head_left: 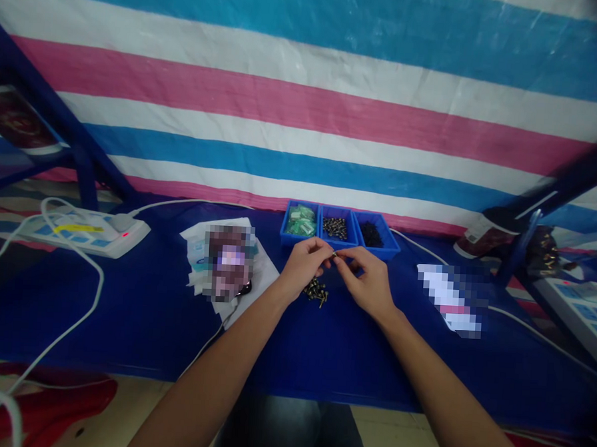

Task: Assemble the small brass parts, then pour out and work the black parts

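Note:
My left hand (303,265) and my right hand (364,280) meet above the dark blue tabletop (292,343), their fingertips pinching a small brass-coloured fitting (334,255) between them. Just below my hands lies a loose heap of small metal screws (316,291). Behind my fingers stands a blue three-compartment parts tray (341,230). It holds green packets on the left, screws in the middle and small black parts on the right.
Left of my hands, a pixelated object rests on white paper (249,267). A white power strip (82,233) and cables lie at left, with another strip (574,308) at right. A pixelated item (449,299) lies right. Dark blue shelf frames stand at both sides.

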A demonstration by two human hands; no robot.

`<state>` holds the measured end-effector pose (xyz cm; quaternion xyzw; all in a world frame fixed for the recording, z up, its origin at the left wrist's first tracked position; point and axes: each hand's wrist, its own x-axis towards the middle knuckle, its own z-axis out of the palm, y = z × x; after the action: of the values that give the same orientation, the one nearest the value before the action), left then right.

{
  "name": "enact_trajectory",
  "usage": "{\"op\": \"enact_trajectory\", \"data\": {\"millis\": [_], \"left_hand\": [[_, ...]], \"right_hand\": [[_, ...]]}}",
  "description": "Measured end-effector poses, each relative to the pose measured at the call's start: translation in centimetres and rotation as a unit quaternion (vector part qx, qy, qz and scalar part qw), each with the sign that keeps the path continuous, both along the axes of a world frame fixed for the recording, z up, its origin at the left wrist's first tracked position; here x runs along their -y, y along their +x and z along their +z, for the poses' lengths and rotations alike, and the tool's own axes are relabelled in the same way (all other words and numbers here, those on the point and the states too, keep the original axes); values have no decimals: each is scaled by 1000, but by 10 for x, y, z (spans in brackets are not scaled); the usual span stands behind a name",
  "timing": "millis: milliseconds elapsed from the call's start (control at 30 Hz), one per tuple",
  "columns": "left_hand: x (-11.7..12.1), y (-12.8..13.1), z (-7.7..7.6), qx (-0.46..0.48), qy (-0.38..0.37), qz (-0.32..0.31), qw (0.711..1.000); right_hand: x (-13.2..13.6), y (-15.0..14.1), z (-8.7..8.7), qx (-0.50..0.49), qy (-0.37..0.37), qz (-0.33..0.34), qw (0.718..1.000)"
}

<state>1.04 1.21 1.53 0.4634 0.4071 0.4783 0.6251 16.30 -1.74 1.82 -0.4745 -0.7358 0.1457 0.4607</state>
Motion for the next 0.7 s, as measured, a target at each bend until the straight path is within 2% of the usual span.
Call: {"op": "enact_trajectory", "data": {"millis": [233,433,533,600,700], "left_hand": [[0,-3,-1,-22,9,-24,999],[1,-3,1,3,-9,-35,999],[1,-3,2,-19,0,-37,999],[0,-3,2,-49,13,-20,998],[-4,-5,3,-68,16,42,997]], "right_hand": [[-2,2,-2,-11,11,2,1000],[-2,1,-1,-34,-5,7,999],[-2,3,0,-29,-24,4,999],[-2,5,-1,-20,-53,2,998],[-4,6,-4,-33,-118,25,992]]}}
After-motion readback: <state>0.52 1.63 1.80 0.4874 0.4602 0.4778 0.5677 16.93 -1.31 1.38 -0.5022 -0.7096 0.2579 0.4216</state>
